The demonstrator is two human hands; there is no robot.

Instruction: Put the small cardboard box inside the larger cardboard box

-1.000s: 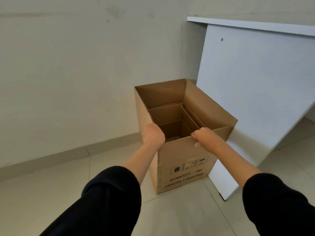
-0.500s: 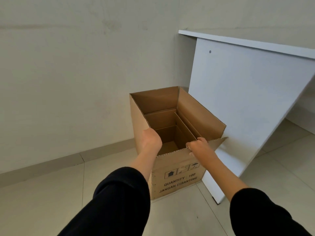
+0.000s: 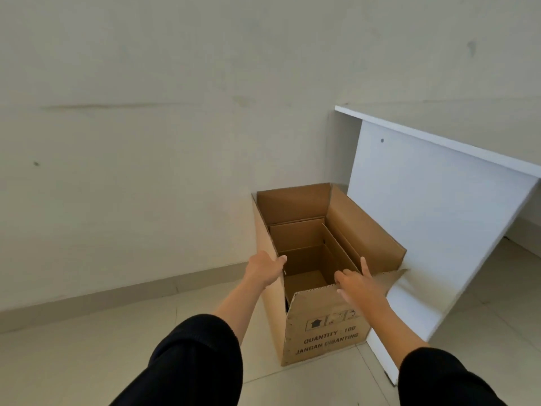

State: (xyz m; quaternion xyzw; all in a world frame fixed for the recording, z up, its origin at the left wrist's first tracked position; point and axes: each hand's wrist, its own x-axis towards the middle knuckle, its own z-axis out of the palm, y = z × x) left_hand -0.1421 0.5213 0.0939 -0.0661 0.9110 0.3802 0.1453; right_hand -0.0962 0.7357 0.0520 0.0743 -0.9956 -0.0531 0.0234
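The larger cardboard box [image 3: 325, 332] stands open on the tiled floor, printed "QUANTITY : 100" on its near side. The small cardboard box [image 3: 301, 253] sits inside it toward the left, its top open too, with a narrow gap along its right side. My left hand [image 3: 265, 271] lies on the outside of the large box's left wall, fingers hooked over its rim. My right hand [image 3: 355, 284] hovers over the near rim with fingers spread and nothing in it.
A white desk side panel [image 3: 424, 230] stands right against the box's right side. A plain wall and its baseboard [image 3: 117, 291] run behind and to the left. Open tiled floor [image 3: 87, 361] lies to the left and in front.
My right hand has let go of the near rim and spread its fingers. My left hand slid from the near corner onto the left wall. The view has pulled back.
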